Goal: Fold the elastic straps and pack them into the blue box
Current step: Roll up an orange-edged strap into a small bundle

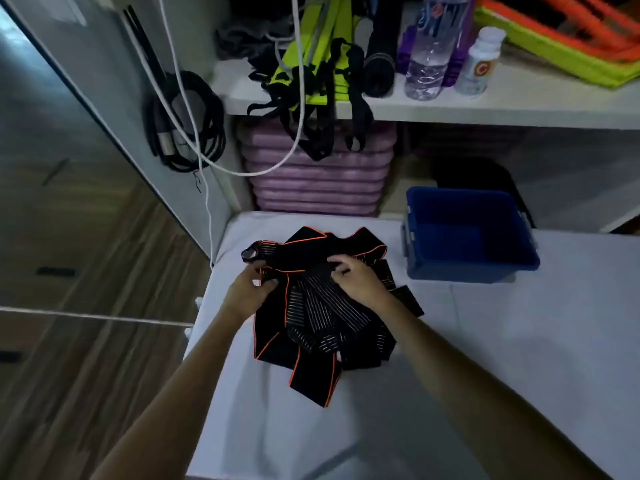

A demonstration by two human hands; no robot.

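A heap of black elastic straps (322, 317) with orange edging and pale stripes lies on the white table (502, 341). My left hand (247, 289) pinches the left side of the heap, below a rolled strap end (250, 253). My right hand (356, 277) grips a strap at the top middle of the heap. The blue box (467, 268) stands open and looks empty at the table's back right, a short way right of the straps.
A shelf (450, 109) behind the table holds yellow-and-black gear, a water bottle (429, 53), a white pill bottle (479, 60) and a green tray. Purple mats (318, 178) are stacked under it. Black and white cables (187, 126) hang at left. The table's left edge drops to a wooden floor.
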